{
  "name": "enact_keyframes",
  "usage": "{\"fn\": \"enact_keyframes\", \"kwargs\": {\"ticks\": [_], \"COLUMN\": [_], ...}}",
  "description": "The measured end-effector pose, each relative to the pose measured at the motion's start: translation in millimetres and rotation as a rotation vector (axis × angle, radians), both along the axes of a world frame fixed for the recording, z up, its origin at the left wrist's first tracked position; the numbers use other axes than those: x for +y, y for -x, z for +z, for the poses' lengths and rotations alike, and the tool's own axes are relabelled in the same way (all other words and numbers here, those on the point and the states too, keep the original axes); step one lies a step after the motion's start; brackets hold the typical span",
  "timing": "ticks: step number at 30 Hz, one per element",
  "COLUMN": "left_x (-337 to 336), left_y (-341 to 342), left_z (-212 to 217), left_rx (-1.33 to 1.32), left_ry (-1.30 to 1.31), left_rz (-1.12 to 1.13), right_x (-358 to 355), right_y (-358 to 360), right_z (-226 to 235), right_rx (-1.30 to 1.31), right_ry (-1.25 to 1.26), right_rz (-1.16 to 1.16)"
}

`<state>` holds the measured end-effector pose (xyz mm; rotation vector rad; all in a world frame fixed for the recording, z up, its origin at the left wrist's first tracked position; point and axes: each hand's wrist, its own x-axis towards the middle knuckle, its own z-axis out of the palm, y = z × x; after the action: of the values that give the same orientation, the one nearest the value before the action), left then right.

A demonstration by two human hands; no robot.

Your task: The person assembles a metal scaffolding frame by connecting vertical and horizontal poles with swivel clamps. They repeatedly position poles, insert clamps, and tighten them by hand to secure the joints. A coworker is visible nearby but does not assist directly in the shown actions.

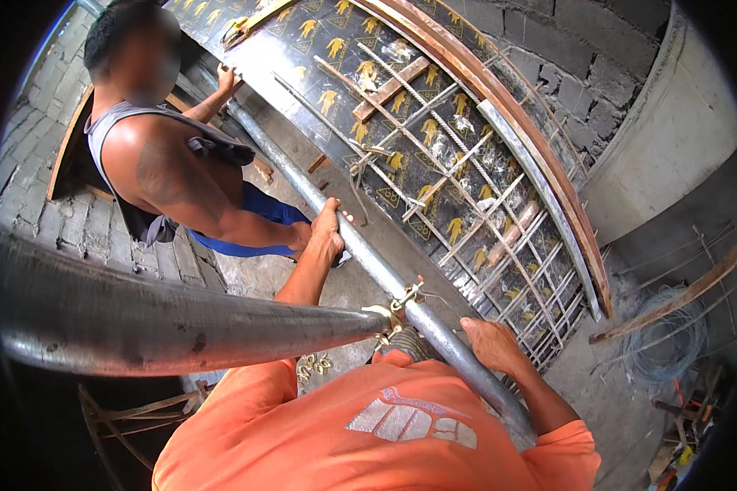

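Note:
A long grey metal pipe point(368, 255) runs slantwise in front of me. My left hand point(328, 228) is wrapped round it. A second, thicker-looking pipe point(196, 331) comes in from the left and meets the first at a scaffold clamp point(405, 299). Right of this joint, my right hand point(493, 345) is closed, with its fingers curled. A thin rod seems to reach toward it from the clamp; what the fingers hold is hard to make out. Several loose clamps point(313, 368) lie on the floor below the joint.
A co-worker point(172, 164) stands at the left, one hand at the panel's edge. Ahead lies a dark printed panel point(327, 102) bearing a rebar grid point(491, 217) and curved boards point(499, 90). Coiled wire point(667, 335) sits at the right, near a concrete column point(671, 155).

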<state>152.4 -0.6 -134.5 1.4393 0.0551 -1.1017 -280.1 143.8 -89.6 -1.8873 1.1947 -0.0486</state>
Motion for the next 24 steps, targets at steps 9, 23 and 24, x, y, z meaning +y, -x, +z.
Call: {"fn": "enact_keyframes", "kwargs": {"ticks": [9,23,24], "left_x": [3,73,89], "left_y": [11,32,36], "left_z": [10,55,69], "left_rx": [-0.096,-1.483,-1.376], "left_ry": [-0.021,0.202,0.396], "left_rz": [0.085,-0.727,-1.048], "right_x": [0,12,12], "right_y": [-4,0,-1], "right_z": [91,49,47], "right_rx": [0.245,-0.006,0.026], "right_ry": [-0.073,0.04,-0.015], "right_rz": [0.146,0.124,0.081]}}
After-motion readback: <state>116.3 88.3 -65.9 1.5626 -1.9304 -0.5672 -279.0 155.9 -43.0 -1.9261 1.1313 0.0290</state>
